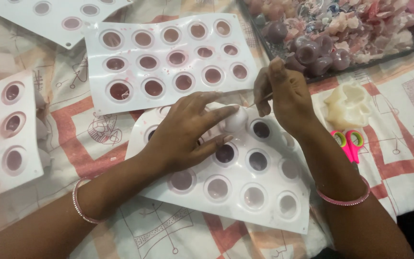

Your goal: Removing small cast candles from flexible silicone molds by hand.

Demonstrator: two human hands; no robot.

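A white mould sheet (10, 129) with round cavities lies far left, another (168, 60) behind. The left hand (188, 132) presses flat on the near mould (245, 192), fingers spread, fingertips touching a pale rounded piece (236, 119) raised from its cavity. The right hand (286, 93) pinches a thin pick beside it; judging by this, unmoulding is underway, needing gentle prying. Pink scissors (350, 144) lie right.

Upper centre: a second white silicone mould sheet with round cavities (168, 57); two more such sheets at top left (58, 17) and the left edge (1, 134). Top right: a dark tray (312, 76) heaped with pink and purple wax pieces (331, 33). Right: a cream flower-shaped casting (348, 105) beside pink-handled scissors (350, 143), on a patterned cloth (97, 148).
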